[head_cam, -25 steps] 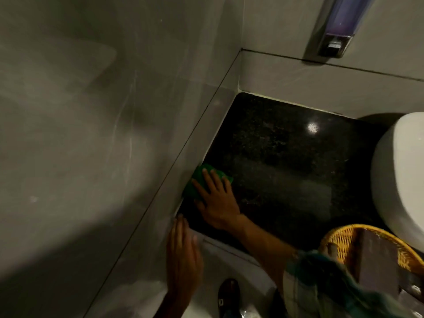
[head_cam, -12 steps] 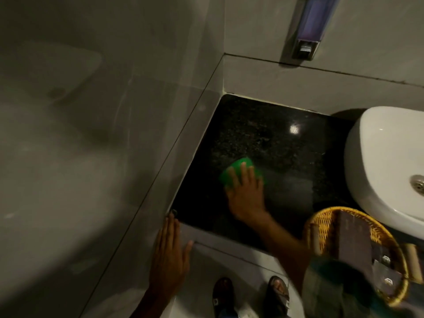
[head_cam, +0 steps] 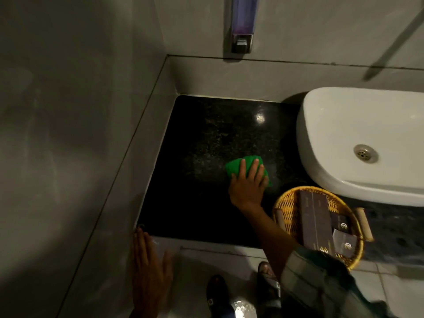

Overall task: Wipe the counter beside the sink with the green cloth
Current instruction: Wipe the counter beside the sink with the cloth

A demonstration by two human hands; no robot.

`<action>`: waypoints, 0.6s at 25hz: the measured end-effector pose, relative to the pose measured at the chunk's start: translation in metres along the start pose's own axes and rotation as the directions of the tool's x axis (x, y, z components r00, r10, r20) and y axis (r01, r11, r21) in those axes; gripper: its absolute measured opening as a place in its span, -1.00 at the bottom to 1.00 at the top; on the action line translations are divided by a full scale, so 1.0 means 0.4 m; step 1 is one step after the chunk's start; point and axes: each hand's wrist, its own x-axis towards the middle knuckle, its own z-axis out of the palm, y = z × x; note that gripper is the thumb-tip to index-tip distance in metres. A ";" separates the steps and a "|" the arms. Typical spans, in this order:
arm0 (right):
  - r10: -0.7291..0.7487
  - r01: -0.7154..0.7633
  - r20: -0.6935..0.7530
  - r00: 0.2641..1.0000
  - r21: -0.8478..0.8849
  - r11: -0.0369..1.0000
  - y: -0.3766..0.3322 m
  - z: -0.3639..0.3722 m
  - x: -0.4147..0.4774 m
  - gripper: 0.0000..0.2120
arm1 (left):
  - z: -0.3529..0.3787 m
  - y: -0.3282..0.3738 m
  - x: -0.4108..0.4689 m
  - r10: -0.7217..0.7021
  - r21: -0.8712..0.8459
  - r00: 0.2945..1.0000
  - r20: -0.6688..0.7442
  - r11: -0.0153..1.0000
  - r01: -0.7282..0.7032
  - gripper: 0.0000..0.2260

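Note:
The black speckled counter (head_cam: 206, 138) fills the corner between two grey walls, left of the white sink (head_cam: 348, 138). A folded green cloth (head_cam: 236, 167) lies flat near the counter's middle, close to the sink. My right hand (head_cam: 249, 184) presses down on the cloth with fingers spread over it. My left hand (head_cam: 149, 267) rests flat with fingers apart against the grey wall at the counter's front left corner, holding nothing.
A round wicker basket (head_cam: 286, 210) with dark boxes and sachets stands on the counter's front edge, just right of my right forearm. A soap dispenser (head_cam: 242, 24) hangs on the back wall. My feet in sandals (head_cam: 218, 292) show on the tiled floor below.
My right hand has slid the green cloth from the left wall side rightward across the counter toward the sink. My left hand has stayed on the wall.

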 end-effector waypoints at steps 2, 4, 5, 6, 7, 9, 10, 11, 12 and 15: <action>-0.024 0.026 -0.042 0.999 0.035 0.999 -0.014 0.037 -0.081 -0.42 | 0.002 0.028 0.028 0.011 -0.070 1.000 -0.020 0.997 -0.013 -0.31; -0.078 0.081 -0.089 0.993 0.026 0.996 0.001 0.077 -0.271 -0.41 | -0.003 0.070 0.091 0.069 -0.126 0.996 -0.056 0.989 -0.076 -0.36; -0.057 0.061 -0.088 0.995 0.041 0.997 0.012 0.089 -0.325 -0.40 | -0.007 0.095 0.132 0.132 -0.131 0.989 -0.065 0.981 -0.140 -0.39; -0.036 0.040 -0.075 0.997 0.045 0.998 0.019 0.098 -0.320 -0.38 | -0.010 0.121 0.179 0.202 -0.119 0.978 -0.058 0.971 -0.207 -0.42; -0.013 0.016 -0.058 0.998 0.059 0.998 0.012 0.099 -0.269 -0.39 | -0.013 0.144 0.229 0.261 -0.093 0.964 -0.049 0.960 -0.265 -0.44; 0.087 -0.082 -0.045 0.995 0.110 0.991 -0.017 0.068 -0.106 -0.40 | -0.021 0.181 0.333 0.320 -0.038 0.947 -0.033 0.946 -0.321 -0.41; 0.152 -0.145 -0.052 0.987 0.126 0.981 -0.033 0.050 -0.033 -0.39 | -0.023 0.190 0.379 0.326 -0.015 0.945 -0.021 0.945 -0.326 -0.37; 0.212 -0.197 -0.086 0.974 0.149 0.969 -0.044 0.039 0.034 -0.39 | -0.022 0.191 0.420 0.325 0.003 0.946 -0.011 0.946 -0.325 -0.34; 0.271 -0.247 -0.118 0.955 0.185 0.951 -0.046 0.036 0.090 -0.39 | -0.019 0.186 0.453 0.325 0.014 0.946 -0.005 0.946 -0.324 -0.31; 0.334 -0.291 -0.195 0.922 0.218 0.931 -0.008 0.000 0.248 -0.43 | 0.001 0.155 0.491 0.279 -0.009 0.960 0.018 0.960 -0.279 -0.26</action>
